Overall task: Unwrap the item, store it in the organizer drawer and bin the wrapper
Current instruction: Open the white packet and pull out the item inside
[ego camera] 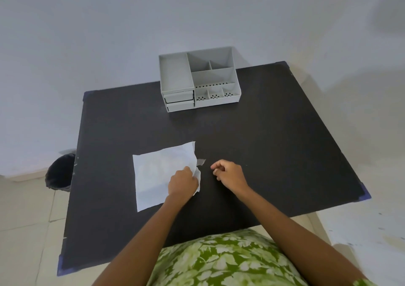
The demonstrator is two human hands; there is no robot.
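Wrapper of thin white paper lies opened out nearly flat on the dark matte bench, in its near left part. It is roughly rectangular, its long axis running from the near left toward the far right, and its right edge is crumpled and lifted. Whatever it wrapped cannot be made out. A small grey scrap, perhaps tape, sits just beside that raised edge.

Blue tape marks the bench corners, and a plain pale wall stands behind it. Below is a light tiled floor. A round bin lined with a black bag stands on the floor off the bench's left edge, partly hidden by it.

At the far middle of the bench sits a light grey plastic organizer with several open top compartments, some with perforated floors, and 2 small drawers stacked at its front left, both appearing closed.

Both bare forearms reach forward from the lower frame over a green leaf-print garment. The left hand is palm down, fingers curled and pinching the wrapper's crumpled right edge. The right hand hovers just right of it, apart from the paper, fingers loosely curled with thumb and forefinger close together; whether it pinches anything cannot be told.
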